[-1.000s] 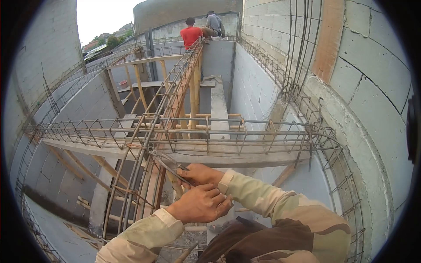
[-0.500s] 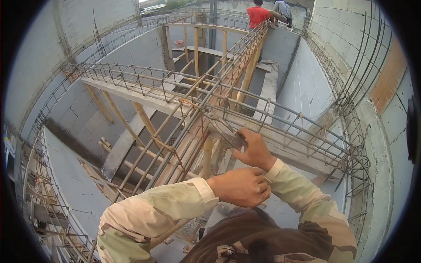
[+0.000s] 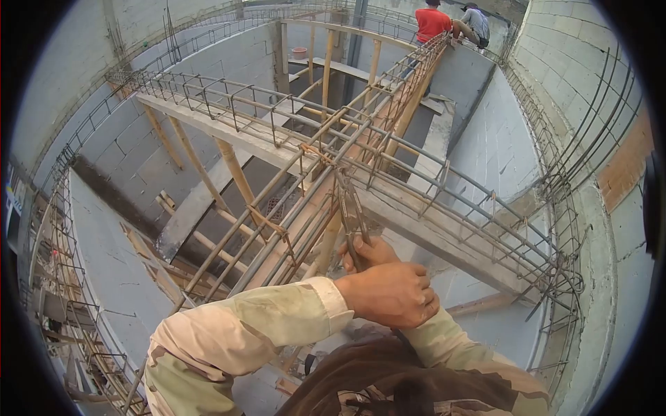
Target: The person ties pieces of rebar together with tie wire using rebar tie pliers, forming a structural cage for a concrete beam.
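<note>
A pair of long-handled pincers [image 3: 352, 211] points up at the rebar crossing, with its jaws at the steel bars. My right hand [image 3: 370, 252] is closed around the lower handles, partly behind my left hand. In front of it, my left hand [image 3: 390, 295] is curled into a fist over the right wrist. What the left fingers hold, if anything, is hidden. The rebar cage [image 3: 347, 142] forms a cross of long bars and square stirrups, with orange-brown ties [image 3: 316, 151] near the joint.
Wooden formwork boards [image 3: 430, 229] run under the cages, propped by timber poles [image 3: 236, 173]. Grey block walls [image 3: 479, 132] surround deep openings below. Upright bars [image 3: 600, 118] rise at the right. At the far end sit a person in red [image 3: 433, 24] and another person [image 3: 475, 26].
My right hand has moved left and down, turning the pincers more upright. My left hand stays closed and overlaps the right wrist more. The camera view has shifted slightly.
</note>
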Tool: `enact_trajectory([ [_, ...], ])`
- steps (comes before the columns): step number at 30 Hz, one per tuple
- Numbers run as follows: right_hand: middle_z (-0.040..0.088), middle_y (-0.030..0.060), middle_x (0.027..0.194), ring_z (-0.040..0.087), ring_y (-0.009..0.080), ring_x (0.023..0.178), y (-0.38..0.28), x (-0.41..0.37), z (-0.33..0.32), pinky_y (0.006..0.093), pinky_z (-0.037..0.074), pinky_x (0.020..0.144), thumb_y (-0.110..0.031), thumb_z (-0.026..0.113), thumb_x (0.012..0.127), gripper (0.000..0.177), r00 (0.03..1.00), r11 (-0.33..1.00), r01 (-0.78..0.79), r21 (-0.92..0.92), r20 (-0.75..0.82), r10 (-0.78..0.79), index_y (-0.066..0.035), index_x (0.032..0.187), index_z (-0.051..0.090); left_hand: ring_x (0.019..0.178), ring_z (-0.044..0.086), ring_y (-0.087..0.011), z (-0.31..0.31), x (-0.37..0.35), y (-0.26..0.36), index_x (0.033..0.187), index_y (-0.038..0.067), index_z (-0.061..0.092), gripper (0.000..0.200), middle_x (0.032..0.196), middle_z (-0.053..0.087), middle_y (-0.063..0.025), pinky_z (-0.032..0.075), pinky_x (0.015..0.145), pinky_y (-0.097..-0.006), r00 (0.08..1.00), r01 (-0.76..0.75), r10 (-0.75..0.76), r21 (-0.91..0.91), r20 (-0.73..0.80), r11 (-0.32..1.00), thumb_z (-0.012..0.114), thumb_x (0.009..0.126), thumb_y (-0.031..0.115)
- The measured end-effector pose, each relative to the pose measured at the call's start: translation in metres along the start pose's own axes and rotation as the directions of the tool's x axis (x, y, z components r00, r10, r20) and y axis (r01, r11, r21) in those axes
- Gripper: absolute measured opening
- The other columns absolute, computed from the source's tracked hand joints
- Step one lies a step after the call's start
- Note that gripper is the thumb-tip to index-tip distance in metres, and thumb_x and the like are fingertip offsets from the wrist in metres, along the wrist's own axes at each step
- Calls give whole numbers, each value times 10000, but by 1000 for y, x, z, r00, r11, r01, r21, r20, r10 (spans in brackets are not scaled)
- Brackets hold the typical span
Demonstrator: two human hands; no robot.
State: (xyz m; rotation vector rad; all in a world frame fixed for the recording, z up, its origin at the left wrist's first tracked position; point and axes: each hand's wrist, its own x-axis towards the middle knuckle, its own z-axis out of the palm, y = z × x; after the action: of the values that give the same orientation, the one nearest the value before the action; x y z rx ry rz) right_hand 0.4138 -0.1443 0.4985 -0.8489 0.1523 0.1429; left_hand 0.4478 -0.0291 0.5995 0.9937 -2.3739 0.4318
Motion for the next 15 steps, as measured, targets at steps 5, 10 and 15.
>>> enact_trajectory([
  [5, 719, 66, 864, 672, 139, 764, 7, -10, 33, 301, 539, 725, -310, 652, 1028, 309, 869, 875, 479, -62, -102, -483, -13, 1089, 711, 853, 668, -276, -22, 9, 3, 1029, -24, 669, 275, 852, 662, -99, 534, 839, -422, 911, 335, -307, 60, -275, 940, 731, 815, 136],
  [10, 736, 67, 876, 668, 155, 592, -75, -32, 14, 283, 532, 528, -191, 606, 1042, 232, 963, 588, 96, -803, -73, -258, -14, 1158, 703, 1112, 567, -361, -8, -1, -31, 1322, -60, 475, 602, 1193, 541, -202, 465, 980, -496, 119, 887, -761, -277, -637, 370, 775, 832, 121],
  [15, 729, 158, 1057, 741, 234, 686, -97, -36, 30, 340, 645, 627, -194, 574, 1056, 354, 981, 744, -163, -648, -189, 50, 78, 1280, 608, 1128, 560, -393, 3, -17, -49, 1401, -123, 281, 656, 1373, 352, -290, 492, 974, -470, -175, 802, -844, -570, -507, 176, 660, 875, -18],
])
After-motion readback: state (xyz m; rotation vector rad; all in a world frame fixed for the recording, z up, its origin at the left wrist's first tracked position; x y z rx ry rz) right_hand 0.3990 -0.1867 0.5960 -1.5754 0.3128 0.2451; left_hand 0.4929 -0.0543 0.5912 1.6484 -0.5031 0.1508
